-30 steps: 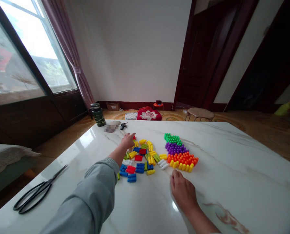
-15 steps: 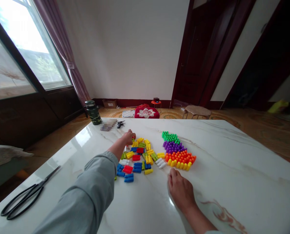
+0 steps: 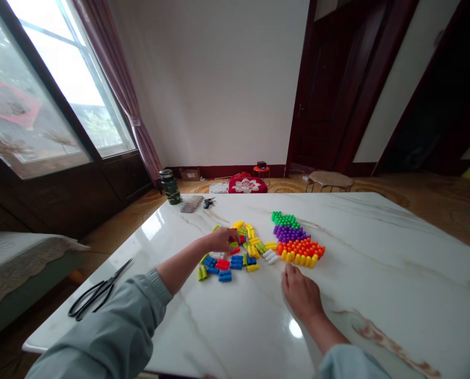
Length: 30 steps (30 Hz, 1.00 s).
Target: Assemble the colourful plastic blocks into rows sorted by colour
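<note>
A loose pile of small coloured plastic pieces, blue, red, yellow, green and white, lies on the white marble table. To its right sits a joined cluster with rows of green, purple, orange and yellow pegs. My left hand hovers over the pile's far side with fingers curled together, and a bit of red shows at the fingertips. My right hand rests flat on the table just in front of the cluster, fingers stretched and holding nothing.
Black scissors lie near the table's left edge. A green bottle, a blurred object and keys sit at the far left corner. Beyond the table are a red cushion and a stool; a bed is on the left.
My left hand reached to the pile's far end, closed its fingers there, and has drawn back toward me over the pile. My right hand stayed put. The view swung left.
</note>
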Tool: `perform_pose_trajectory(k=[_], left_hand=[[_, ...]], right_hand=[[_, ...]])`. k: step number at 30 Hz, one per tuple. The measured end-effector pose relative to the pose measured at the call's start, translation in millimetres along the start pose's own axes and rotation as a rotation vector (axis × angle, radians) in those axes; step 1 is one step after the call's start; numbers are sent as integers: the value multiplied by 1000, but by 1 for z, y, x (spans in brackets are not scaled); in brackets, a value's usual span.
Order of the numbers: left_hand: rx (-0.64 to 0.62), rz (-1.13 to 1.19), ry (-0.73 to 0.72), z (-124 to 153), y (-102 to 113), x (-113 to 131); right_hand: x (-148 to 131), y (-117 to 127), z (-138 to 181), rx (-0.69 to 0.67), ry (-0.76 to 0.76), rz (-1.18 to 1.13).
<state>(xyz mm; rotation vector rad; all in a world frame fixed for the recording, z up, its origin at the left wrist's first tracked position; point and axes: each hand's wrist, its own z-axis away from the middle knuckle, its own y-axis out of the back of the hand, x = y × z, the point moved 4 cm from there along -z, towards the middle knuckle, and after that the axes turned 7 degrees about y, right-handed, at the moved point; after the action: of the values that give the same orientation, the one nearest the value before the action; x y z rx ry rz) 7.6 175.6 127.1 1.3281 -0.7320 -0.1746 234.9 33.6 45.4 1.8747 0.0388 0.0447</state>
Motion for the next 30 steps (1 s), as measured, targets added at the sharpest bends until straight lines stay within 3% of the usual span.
perform_pose_trajectory(k=[5, 9, 13, 18, 23, 30], left_hand=[[-29, -24, -18, 0, 0, 9], [41, -94, 40, -24, -2, 13], [59, -152, 98, -57, -19, 20], [-137, -195, 156, -97, -44, 25], [-301, -207, 184, -118, -45, 24], [-299, -231, 207, -114, -42, 26]], right_hand=[[-1, 1, 0, -8, -7, -15], [-1, 2, 0, -14, -16, -47], [0, 1, 0, -19, -18, -57], [0, 1, 0, -16, -20, -60], [0, 1, 0, -12, -21, -67], [0, 2, 1, -14, -22, -40]])
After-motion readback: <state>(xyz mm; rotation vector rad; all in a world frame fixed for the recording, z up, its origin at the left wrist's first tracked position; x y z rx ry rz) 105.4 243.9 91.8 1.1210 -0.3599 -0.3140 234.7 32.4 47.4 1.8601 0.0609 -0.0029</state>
